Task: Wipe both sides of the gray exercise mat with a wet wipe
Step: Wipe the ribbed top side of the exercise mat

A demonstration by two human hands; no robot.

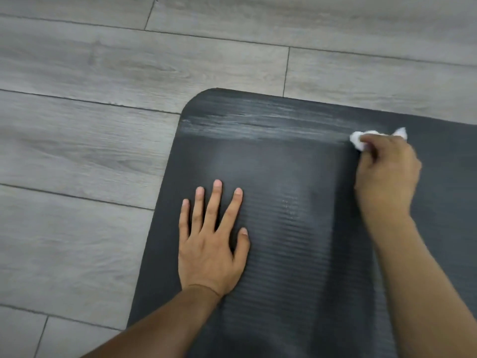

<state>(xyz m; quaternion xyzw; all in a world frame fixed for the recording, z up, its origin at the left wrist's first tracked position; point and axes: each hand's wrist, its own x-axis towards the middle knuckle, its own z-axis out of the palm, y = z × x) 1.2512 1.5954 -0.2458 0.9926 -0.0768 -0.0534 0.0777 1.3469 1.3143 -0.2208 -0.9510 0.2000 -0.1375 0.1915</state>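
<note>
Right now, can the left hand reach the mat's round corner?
Probably yes. The left hand lies flat on the mat, and nothing lies between it and the round corner.

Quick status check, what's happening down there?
Left hand flat on gray mat. Right hand grips wet wipe near far edge. Nothing in the way.

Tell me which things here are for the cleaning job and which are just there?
For the job:
- gray exercise mat, with shiny wet streaks near its far edge
- crumpled white wet wipe
- right hand, gripping the wipe on the mat
- left hand, pressed flat on the mat

Just there:
- gray wood-look floor under the mat
</note>
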